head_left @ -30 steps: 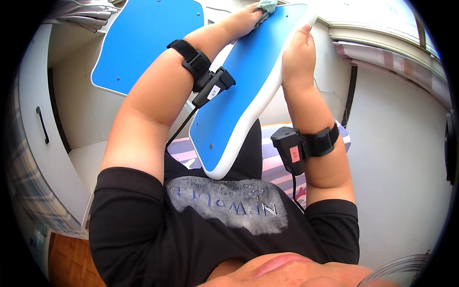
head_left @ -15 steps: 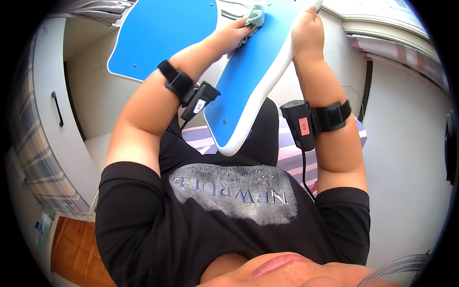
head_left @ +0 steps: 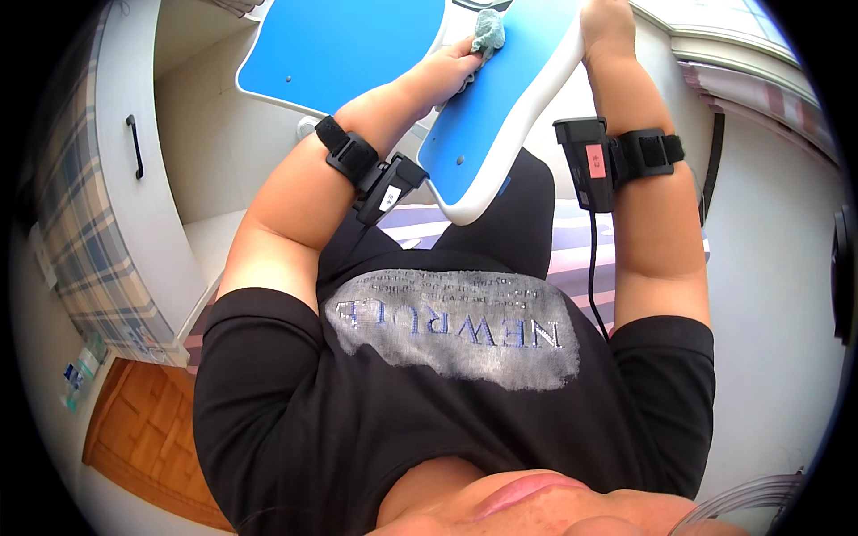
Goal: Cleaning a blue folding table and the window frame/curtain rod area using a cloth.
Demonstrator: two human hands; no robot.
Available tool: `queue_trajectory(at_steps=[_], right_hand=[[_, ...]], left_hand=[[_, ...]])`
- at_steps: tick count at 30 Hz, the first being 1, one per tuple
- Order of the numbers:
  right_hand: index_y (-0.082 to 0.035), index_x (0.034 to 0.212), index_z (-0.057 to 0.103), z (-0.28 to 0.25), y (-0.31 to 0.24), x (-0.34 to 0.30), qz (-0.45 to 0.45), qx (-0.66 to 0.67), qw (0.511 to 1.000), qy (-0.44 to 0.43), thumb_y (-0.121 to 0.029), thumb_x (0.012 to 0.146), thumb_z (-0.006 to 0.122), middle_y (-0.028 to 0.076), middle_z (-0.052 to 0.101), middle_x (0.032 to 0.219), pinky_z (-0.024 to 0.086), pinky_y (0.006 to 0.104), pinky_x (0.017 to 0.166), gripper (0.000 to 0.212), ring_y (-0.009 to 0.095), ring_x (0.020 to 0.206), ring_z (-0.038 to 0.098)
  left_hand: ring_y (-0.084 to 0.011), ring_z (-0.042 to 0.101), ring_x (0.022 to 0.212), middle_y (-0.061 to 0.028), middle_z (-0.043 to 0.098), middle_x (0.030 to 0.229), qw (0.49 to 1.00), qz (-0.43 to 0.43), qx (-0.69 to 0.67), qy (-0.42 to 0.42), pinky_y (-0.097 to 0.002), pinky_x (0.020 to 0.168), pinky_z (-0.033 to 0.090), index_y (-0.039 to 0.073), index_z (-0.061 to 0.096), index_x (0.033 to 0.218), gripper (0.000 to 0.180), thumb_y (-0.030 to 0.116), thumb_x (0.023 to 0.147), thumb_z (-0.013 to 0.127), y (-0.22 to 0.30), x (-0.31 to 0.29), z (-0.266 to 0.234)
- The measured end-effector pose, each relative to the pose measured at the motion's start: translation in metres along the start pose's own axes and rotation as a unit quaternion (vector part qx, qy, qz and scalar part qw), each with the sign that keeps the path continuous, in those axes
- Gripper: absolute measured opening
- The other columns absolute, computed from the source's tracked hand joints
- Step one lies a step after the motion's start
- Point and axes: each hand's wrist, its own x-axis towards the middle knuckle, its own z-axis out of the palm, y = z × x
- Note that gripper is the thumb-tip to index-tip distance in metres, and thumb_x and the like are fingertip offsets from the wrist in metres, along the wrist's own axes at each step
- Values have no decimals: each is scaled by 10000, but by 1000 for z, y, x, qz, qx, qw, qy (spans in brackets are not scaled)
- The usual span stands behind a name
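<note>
A blue board (head_left: 514,103) with a thick white rim is tilted up in front of me, its rounded near end above my legs. My left hand (head_left: 451,71) is closed on a crumpled grey-green cloth (head_left: 488,36), which touches the blue face near its left edge. At the board's right rim, my right hand (head_left: 609,31) grips the white edge; its fingers are partly hidden or cut off at the top of the picture. Left of this board stands a second blue board (head_left: 344,45) with a thin white border, partly behind my left forearm.
A tall light cabinet door (head_left: 134,214) with a black handle and plaid fabric is on the left. Striped fabric (head_left: 572,246) lies under my legs. A window (head_left: 715,18) with a curtain is at the upper right. A black cable hangs from my right forearm device (head_left: 585,161).
The held board and my right hand have moved up and away from my body. The cloth now lies closer to the board's near end. The whole view has shifted slightly.
</note>
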Motion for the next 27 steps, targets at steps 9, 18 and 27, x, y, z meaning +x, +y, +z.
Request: queue_trajectory(at_steps=[9,18,27], right_hand=[[117,1128,548,1,27,16,-45,52,997,20,-463,995,324,336,601,1060,440,425,915,636,455,1047,561],[100,1212,498,18,48,48,-106,-95,990,-12,-284,993,363,354,569,1099,452,439,909,463,461,1054,550],[36,1216,508,44,48,42,-177,-265,945,72,-65,894,416,305,605,1003,517,457,818,349,429,940,618]], left_hand=[[-117,565,916,-38,615,1066,998,-54,10,-18,-284,823,460,162,528,1325,419,130,915,453,-17,-53,-24],[-132,539,996,-41,585,1120,984,-106,123,75,-308,832,455,164,454,1373,393,234,988,414,-50,-75,-4],[-230,657,943,-127,598,1162,960,-266,-57,66,-375,821,567,40,486,1255,310,174,985,412,-15,-126,5]])
